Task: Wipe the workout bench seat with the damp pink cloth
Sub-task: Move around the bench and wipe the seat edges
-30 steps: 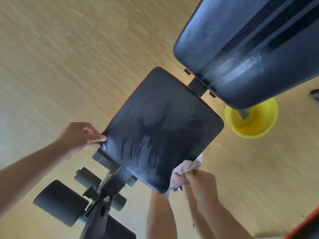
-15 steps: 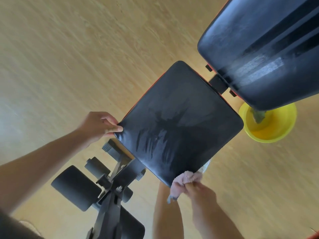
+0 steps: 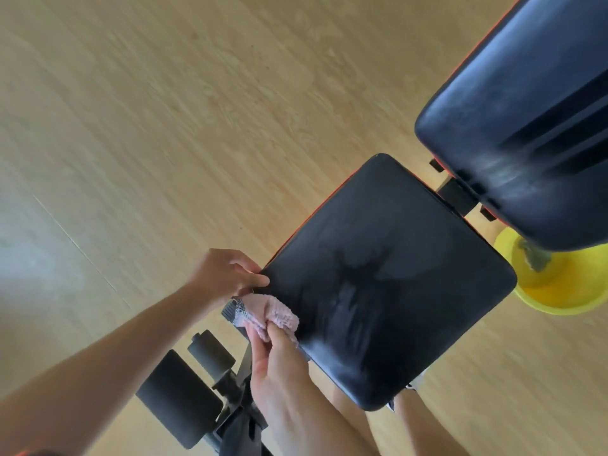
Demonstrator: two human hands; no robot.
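Observation:
The black padded bench seat [image 3: 394, 278] fills the middle of the view, tilted, with damp streaks across its surface. My left hand [image 3: 227, 278] grips the seat's near left corner, thumb on top. My right hand [image 3: 279, 366] is closed on the bunched pink cloth [image 3: 273, 314], which presses against the seat's near edge just below my left hand. The black backrest [image 3: 526, 126] rises at the upper right.
A yellow bowl [image 3: 559, 294] with something grey in it sits on the wooden floor [image 3: 164, 126] under the backrest. Black foam leg rollers [image 3: 181, 396] and the bench frame lie at the bottom left. My legs show below the seat.
My right hand has carried the pink cloth from the seat's near right corner across the near edge to the left corner, close to my left hand. The view has shifted left.

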